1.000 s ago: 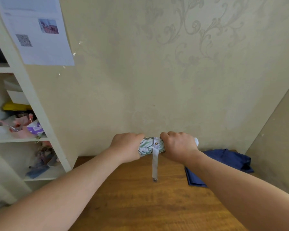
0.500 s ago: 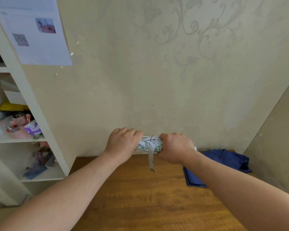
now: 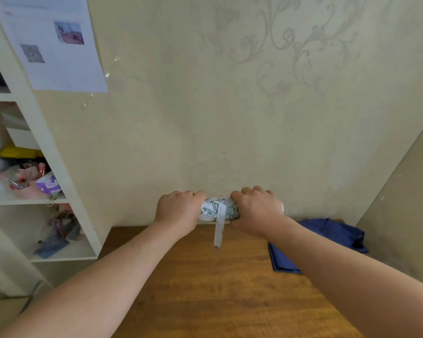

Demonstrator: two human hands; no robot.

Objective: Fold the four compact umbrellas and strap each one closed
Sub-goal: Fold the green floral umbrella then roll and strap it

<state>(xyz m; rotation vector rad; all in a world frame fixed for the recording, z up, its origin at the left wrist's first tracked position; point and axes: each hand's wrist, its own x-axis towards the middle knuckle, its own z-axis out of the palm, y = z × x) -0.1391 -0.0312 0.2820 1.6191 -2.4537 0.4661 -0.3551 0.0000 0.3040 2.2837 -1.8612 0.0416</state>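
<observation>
I hold a rolled white umbrella with a green leaf print (image 3: 209, 209) level in the air, near the wall and above the far edge of the wooden table (image 3: 220, 289). My left hand (image 3: 178, 211) grips its left end and my right hand (image 3: 257, 211) grips its right end. Only the middle band of fabric shows between my fists. Its pale strap (image 3: 219, 225) crosses the roll and hangs loose below it, with a small snap at the tip. A dark blue umbrella (image 3: 327, 236) lies flat on the table at the right, partly behind my right forearm.
A white shelf unit (image 3: 49, 167) with cluttered shelves stands at the left. A printed sheet (image 3: 51, 42) is taped to the patterned wall. A beige panel (image 3: 405, 215) closes off the right side of the table.
Both fists have turned the roll a little, and the strap has wound further round it, so its hanging end is shorter than a second ago. My hands stay in about the same place.
</observation>
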